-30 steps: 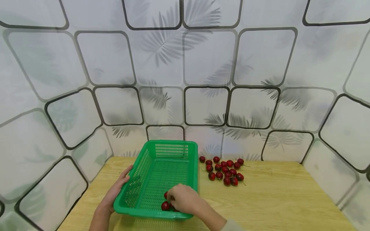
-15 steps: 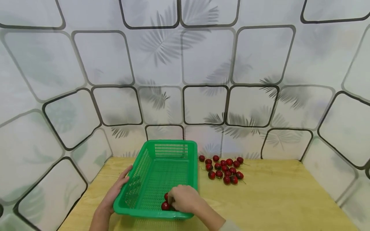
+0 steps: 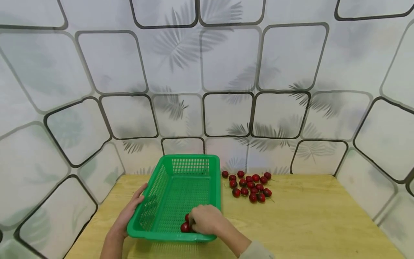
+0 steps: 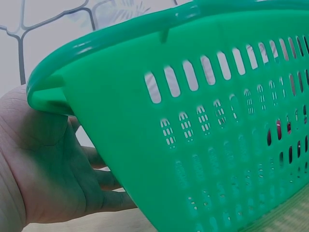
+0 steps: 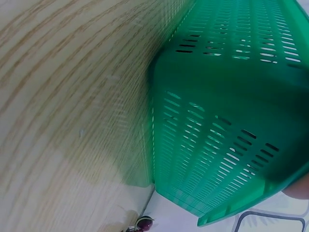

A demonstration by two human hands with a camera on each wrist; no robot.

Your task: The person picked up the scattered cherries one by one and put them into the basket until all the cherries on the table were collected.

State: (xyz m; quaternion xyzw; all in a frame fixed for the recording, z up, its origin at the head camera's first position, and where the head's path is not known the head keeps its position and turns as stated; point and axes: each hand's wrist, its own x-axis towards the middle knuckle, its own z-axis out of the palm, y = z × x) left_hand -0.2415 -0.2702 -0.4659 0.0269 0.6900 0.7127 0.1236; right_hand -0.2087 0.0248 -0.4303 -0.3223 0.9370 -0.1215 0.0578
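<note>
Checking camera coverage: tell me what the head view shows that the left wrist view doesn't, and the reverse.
Only the head view plainly shows the right hand reaching into the green basket and the loose cherries grouped on the table.

Only the left wrist view shows the left hand palm-on, and a close-up of the basket's slotted outer side.

Both show the basket, left hand, table and patterned backdrop. Red bits behind the slots are probably cherries.

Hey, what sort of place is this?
Probably an indoor tabletop nook, perhaps used for handling fruit: there's a wood-grain table, patterned walls on three sides, and a cluster of cherries.
</note>
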